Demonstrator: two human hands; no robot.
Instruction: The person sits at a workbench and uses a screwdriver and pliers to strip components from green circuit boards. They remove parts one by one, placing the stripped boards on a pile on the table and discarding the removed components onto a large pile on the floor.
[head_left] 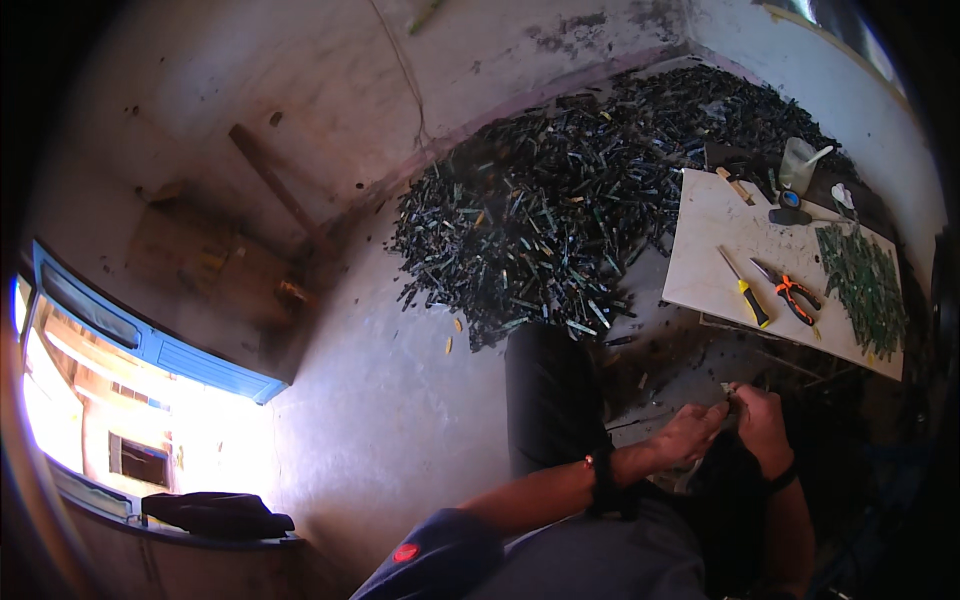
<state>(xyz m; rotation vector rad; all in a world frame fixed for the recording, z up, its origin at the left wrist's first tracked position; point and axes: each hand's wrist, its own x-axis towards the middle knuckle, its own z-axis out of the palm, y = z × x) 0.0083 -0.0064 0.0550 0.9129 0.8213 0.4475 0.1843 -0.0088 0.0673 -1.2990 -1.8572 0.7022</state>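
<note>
My left hand (692, 434) and my right hand (762, 424) are close together over my lap, below the near edge of a pale board table (700, 235). Both hands are closed. A small light-coloured piece (727, 388) shows at the fingertips of my right hand; its kind is too small to tell. Whatever the left fingers pinch is hidden. On the table nearest my hands lie a screwdriver (746, 290) with a yellow and black handle and pliers (790, 293) with orange and black grips.
Many thin green strips (862, 290) cover the table's right side. Toward its back are a blue tape roll (790, 199) and a translucent cup (797, 166). A large heap of dark strips (540, 215) spreads across the floor. A blue-framed door (160, 350) stands left.
</note>
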